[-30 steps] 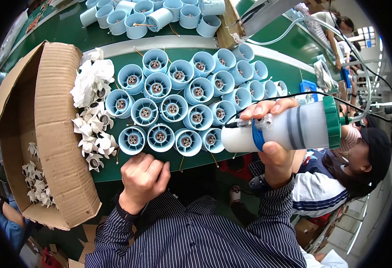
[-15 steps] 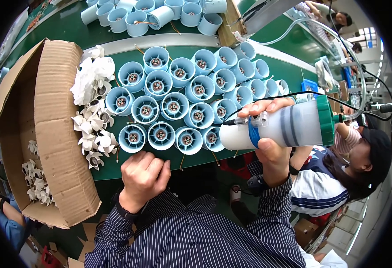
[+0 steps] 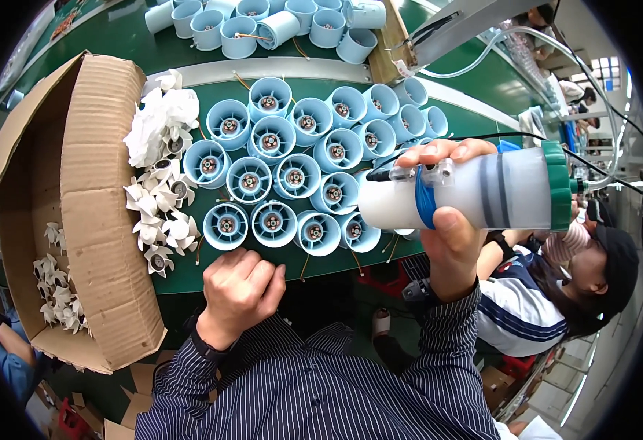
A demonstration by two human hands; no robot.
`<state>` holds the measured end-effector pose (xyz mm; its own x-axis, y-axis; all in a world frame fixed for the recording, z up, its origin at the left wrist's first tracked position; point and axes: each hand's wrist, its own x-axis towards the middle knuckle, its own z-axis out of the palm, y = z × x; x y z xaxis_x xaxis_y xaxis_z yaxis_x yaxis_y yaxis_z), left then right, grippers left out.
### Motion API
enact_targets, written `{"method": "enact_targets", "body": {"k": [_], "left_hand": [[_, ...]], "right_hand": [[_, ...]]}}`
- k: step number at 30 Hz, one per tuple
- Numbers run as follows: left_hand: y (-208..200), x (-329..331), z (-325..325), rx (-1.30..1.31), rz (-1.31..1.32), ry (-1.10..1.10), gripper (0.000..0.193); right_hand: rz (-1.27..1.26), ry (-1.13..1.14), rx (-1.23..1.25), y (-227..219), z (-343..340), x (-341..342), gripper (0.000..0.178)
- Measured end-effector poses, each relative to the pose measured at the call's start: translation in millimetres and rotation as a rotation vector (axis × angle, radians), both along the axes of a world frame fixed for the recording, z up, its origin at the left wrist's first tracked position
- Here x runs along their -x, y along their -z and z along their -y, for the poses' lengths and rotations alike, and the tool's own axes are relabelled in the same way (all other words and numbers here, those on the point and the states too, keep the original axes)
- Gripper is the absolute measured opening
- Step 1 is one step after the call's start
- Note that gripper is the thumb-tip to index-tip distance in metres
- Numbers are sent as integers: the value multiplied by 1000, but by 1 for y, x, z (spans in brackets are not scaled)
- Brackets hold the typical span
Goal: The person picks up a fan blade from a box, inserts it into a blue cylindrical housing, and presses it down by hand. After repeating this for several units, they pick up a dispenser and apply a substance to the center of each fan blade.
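My right hand (image 3: 450, 238) is wrapped round a dispensing cartridge (image 3: 523, 192), a translucent white cylinder with a green cap, a blue band and a clear hose at the cap end. It lies nearly level above the right part of the table, its white end over a group of light blue fan housings (image 3: 295, 176). These stand with open tops up, each with spokes and a small copper-coloured core inside. At the table's front edge, just below the nearest housings, rests my left hand (image 3: 242, 288), its fingers curled in. Whether anything is inside that fist is hidden.
White fan impellers (image 3: 162, 205) lie heaped left of the housings, beside an open cardboard box (image 3: 109, 220) holding more. Further blue housings (image 3: 239, 37) stand beyond a metal rail (image 3: 299, 68). A black cable crosses near the cartridge. A person in a black cap (image 3: 615, 257) sits at the right.
The view has shifted slightly, so the table's things appear a little further right. The cartridge stays in my right hand, a touch further left over the housings. My left hand stays curled at the edge.
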<state>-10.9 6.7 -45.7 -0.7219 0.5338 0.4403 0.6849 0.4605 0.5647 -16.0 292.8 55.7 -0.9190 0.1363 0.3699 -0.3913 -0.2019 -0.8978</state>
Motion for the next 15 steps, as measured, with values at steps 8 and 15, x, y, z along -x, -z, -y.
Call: {"method": "enact_targets", "body": {"k": [8, 15], "left_hand": [[-1, 1, 1, 9, -4, 5, 29], [-2, 1, 2, 15, -7, 6, 30]], "right_hand": [[67, 10, 18, 15, 3, 19, 61], [69, 2, 11, 17, 1, 19, 62]]}}
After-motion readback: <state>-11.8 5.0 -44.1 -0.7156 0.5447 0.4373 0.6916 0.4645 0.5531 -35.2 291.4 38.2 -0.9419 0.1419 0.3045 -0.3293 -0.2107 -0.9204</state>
